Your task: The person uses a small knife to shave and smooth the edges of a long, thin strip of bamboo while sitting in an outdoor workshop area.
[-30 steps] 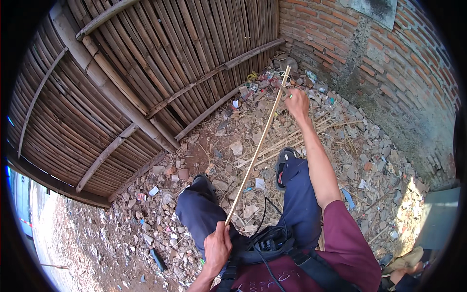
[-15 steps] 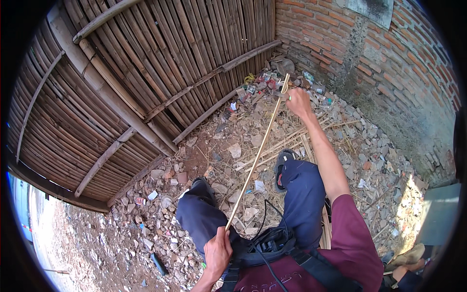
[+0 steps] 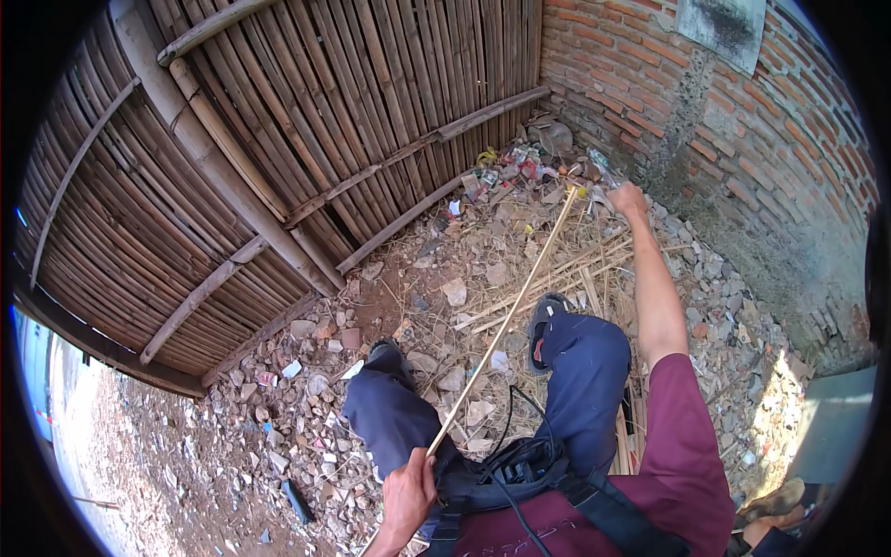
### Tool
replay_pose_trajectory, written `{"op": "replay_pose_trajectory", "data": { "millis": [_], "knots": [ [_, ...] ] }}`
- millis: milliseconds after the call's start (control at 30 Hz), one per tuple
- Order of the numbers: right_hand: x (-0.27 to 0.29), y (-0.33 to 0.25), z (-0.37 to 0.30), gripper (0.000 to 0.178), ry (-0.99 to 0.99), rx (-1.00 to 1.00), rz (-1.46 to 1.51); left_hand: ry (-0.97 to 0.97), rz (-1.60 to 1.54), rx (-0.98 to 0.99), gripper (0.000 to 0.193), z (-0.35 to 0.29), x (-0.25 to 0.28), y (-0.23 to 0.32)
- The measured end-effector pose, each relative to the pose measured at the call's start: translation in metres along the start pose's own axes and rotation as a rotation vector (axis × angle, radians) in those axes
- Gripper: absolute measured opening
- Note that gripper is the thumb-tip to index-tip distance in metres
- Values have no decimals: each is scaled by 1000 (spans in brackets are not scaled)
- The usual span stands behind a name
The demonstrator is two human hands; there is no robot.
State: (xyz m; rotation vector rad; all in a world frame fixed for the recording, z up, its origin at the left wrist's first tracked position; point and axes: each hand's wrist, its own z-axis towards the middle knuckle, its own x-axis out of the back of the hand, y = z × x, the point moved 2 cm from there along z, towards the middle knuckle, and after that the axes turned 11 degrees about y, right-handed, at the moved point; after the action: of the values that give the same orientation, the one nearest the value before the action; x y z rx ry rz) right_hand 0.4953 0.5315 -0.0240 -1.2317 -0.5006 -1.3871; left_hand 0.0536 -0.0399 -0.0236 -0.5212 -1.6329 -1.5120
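A long, thin bamboo strip point(image 3: 501, 336) slants up from my lap over the ground between my feet. My left hand point(image 3: 408, 492) is closed round its near end, beside my left thigh. My right hand point(image 3: 629, 200) is closed, with the arm stretched far forward, just right of the strip's far tip and apart from it. It grips what looks like a knife point(image 3: 600, 195), whose blade is blurred and hard to pick out against the litter. Several more bamboo strips point(image 3: 548, 278) lie on the ground beyond my right foot.
A bamboo-slat wall point(image 3: 371, 111) rises on the left, meeting a brick wall point(image 3: 742, 139) at the far corner. Litter point(image 3: 529, 167) is heaped there. Stones cover the ground, with a dark cylindrical object point(image 3: 298, 501) at left. Part of another person point(image 3: 780, 511) shows at lower right.
My right hand has moved right and slightly nearer, off the bamboo strip, where the blade crossed it before. The curled piece at the strip's far end no longer shows. My left hand keeps its hold.
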Motion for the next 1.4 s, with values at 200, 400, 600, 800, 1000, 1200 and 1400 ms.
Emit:
{"op": "replay_pose_trajectory", "data": {
  "millis": [200, 400, 600, 800, 1000, 1200, 1400],
  "knots": [
    [-41, 26, -10, 42, -392, 140, -55, 7, -237, 165, 23, 38, -2, -17],
    [6, -98, -120, 28, -162, 424, 465, -181, -798, 407, 32, 68, -11, -21],
    [105, -169, -247, 12, 11, 715, 632, -268, -996, 430, 31, 95, -12, 27],
    [101, -173, -312, 11, 4, 849, 723, -246, -1007, 346, 31, 98, -12, 46],
    [92, -167, -323, 18, -10, 868, 652, -302, -1017, 355, 32, 99, -12, 52],
    [90, -163, -329, 22, -16, 880, 726, -428, -1123, 476, 32, 104, -20, 46],
    [92, -162, -330, 17, -48, 890, 722, -464, -1174, 481, 34, 107, -24, 43]
  ]
}}
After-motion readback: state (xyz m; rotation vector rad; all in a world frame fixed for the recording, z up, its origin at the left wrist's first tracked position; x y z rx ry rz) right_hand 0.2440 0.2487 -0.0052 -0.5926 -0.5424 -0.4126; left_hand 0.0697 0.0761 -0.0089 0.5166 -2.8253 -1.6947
